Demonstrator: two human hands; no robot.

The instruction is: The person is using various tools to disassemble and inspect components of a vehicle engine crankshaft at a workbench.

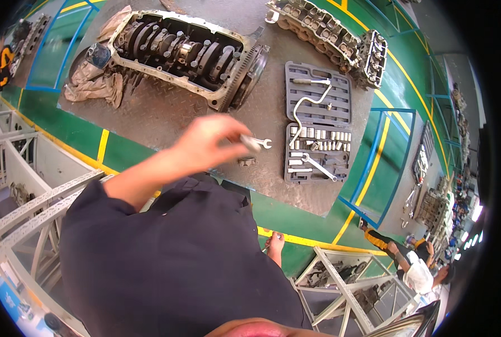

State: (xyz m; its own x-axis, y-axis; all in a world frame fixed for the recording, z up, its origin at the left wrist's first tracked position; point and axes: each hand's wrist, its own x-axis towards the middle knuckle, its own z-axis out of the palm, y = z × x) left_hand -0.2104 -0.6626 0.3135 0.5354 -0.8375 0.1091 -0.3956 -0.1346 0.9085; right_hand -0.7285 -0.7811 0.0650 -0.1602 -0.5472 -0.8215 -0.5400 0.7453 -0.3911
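Note:
My left hand (211, 145) reaches over the metal tabletop, its fingers curled and smeared by motion. A pale, blurred piece shows at its fingertips; I cannot make out what it is. Just beyond them sticks out the open jaw of a silver wrench (265, 144); whether my fingers hold the wrench is unclear. Low by my side, my right hand (276, 244) is closed around something small and metallic. To the right lies an opened grey socket set case (290, 106). Across it rest a long bent speed handle (299, 106) and a combination wrench (320, 167).
An engine block with its crankshaft (186, 50) sits at the far left, beside crumpled rags (96, 90). Cylinder heads (318, 33) lie at the far right. White metal frames (31, 213) stand left and right of me. Other people (416, 269) work at the right.

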